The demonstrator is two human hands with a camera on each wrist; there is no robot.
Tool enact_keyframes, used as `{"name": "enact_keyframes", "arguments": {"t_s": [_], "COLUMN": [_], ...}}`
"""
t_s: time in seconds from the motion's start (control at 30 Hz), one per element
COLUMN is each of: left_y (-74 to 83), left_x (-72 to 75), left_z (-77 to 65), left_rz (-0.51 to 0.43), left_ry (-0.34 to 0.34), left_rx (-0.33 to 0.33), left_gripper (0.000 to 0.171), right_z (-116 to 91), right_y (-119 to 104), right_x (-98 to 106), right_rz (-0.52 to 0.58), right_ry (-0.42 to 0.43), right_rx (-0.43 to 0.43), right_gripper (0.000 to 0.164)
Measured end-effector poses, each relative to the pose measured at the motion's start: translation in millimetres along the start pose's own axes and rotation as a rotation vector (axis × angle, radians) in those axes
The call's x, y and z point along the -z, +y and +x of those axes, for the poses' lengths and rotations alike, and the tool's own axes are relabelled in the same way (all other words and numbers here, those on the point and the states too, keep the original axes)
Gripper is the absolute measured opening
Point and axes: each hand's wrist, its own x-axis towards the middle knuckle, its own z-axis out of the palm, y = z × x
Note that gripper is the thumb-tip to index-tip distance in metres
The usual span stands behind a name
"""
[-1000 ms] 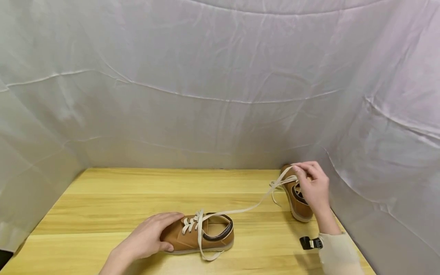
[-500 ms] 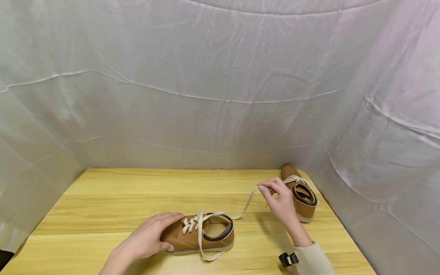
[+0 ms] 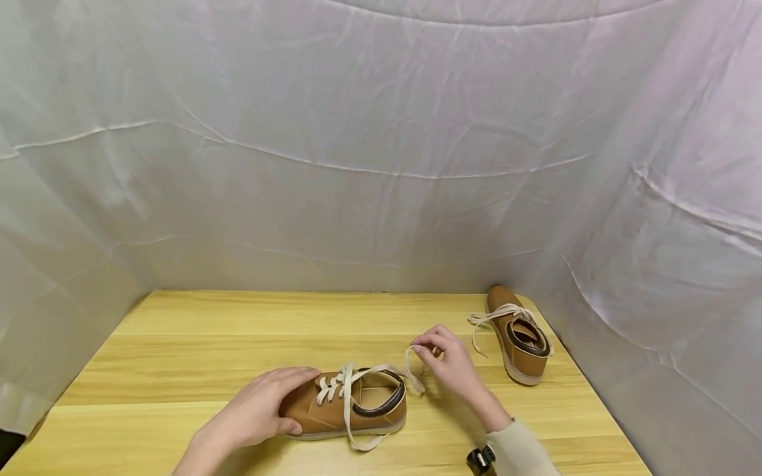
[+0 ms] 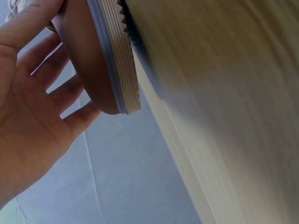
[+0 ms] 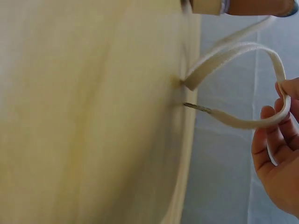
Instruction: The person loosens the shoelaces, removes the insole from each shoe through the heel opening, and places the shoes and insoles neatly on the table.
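A brown shoe (image 3: pixel 309 416) with a dark collar lies sole down on the table, toe to the left. My left hand (image 3: pixel 253 406) holds it by the toe, thumb on the near side and fingers across the far side; the left wrist view shows the palm beside the toe (image 4: pixel 86 70). Between thumb and fingers, my right hand (image 3: pixel 449 363) pinches one cream shoelace (image 5: pixel 278 70) beyond the heel. That lace curves in a loop, and its tipped end (image 5: pixel 196 107) hangs free. The other lace end (image 3: pixel 366 444) trails over the shoe's near side onto the wood.
A matching brown shoe (image 3: pixel 526 363) stands at the back right, its laces (image 3: pixel 483 318) spilling to the left. Pale grey cloth (image 3: pixel 381 165) walls surround the wooden table (image 3: pixel 238 330) at the back and sides. A black device (image 3: pixel 478 459) sits at my right wrist.
My right hand has come left and nearer from beside the far shoe, still pinching the lace, which was stretched and now loops slack near the heel. My left hand has stayed put.
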Motion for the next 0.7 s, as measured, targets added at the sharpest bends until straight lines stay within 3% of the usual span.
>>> {"name": "enact_keyframes", "arguments": {"t_s": [0.37,0.53,0.7], "left_y": [-0.5,-1.0,-1.2], "left_x": [-1.9,-1.6,-1.1], "left_z": [0.1,-0.8,-1.2], "left_rz": [0.010,0.008,-0.001], "left_ry": [0.010,0.008,0.010], "left_rx": [-0.010,-0.007,-0.016], "left_gripper": [0.091,0.091,0.091], "right_z": [4,11,14], "right_y": [-3,-13,-33], "right_x": [-4,-3,-9], "right_rz": [-0.084,-0.099,-0.008], "right_ry": [-0.281,-0.240,-0.190], "right_rx": [-0.127,-0.102,-0.008], "right_gripper": [0.012,0.021,0.015]}}
